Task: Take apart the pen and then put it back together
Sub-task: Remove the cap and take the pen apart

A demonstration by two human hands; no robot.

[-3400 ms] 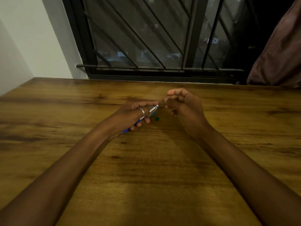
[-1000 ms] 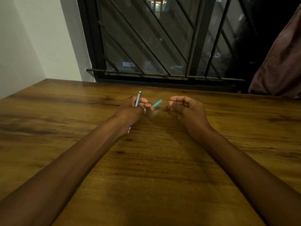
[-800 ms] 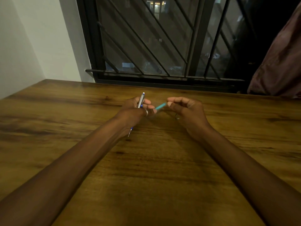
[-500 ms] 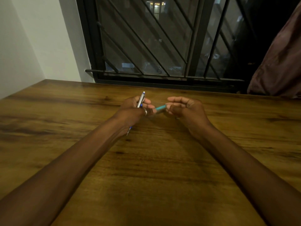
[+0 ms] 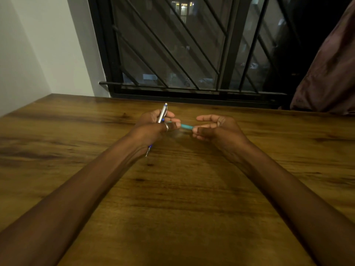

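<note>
My left hand (image 5: 153,125) is closed around a silver and blue pen (image 5: 162,114). The pen stands nearly upright; its silver top sticks out above my fingers and its tip (image 5: 148,150) shows below my wrist. A short teal piece (image 5: 187,127) spans the gap between my hands, pinched at one end by my left thumb and finger and at the other by the fingertips of my right hand (image 5: 215,128). Both hands hover just above the wooden table (image 5: 182,198), near its far middle.
A dark barred window (image 5: 182,54) runs behind the table's far edge. A white wall (image 5: 38,45) stands at the left. A dark reddish cloth (image 5: 330,70) hangs at the right, past the far right corner of the table.
The pen in my left hand went from lying low to nearly upright. The teal piece came up between my hands, and my right fingertips have taken its free end.
</note>
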